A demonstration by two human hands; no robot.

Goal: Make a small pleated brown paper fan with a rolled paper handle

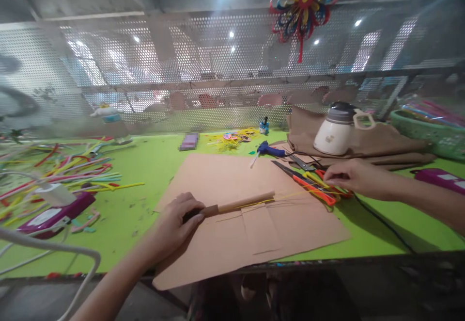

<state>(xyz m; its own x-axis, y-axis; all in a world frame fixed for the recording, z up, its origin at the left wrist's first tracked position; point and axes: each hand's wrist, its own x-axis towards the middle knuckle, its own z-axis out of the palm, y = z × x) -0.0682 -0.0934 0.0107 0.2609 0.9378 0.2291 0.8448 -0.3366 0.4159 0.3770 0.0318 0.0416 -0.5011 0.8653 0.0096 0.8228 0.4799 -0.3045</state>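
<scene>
My left hand (pixel 181 216) is closed round the dark end of a slim brown rod (pixel 250 201), which has a darker brown band near my fingers. The rod lies low over a sheet of brown card (pixel 214 180) and points to the right. From along the rod a thin yellow thread (pixel 286 195) stretches to my right hand (pixel 348 175), whose fingers are pinched together. Just beneath that hand are scissors (pixel 314 187) with orange handles, and a second pair (pixel 300 162) lies beside them. A flat folded brown piece (pixel 261 226) rests on the card.
Coloured pipe cleaners (pixel 80 170) are heaped at the left, near a purple power strip (pixel 58 214). Behind the card lie a blue glue gun (pixel 271 149), yellow scraps (pixel 236 139) and a small blue bottle (pixel 264 126). A white jug (pixel 332 134) and green basket (pixel 428 134) stand at right.
</scene>
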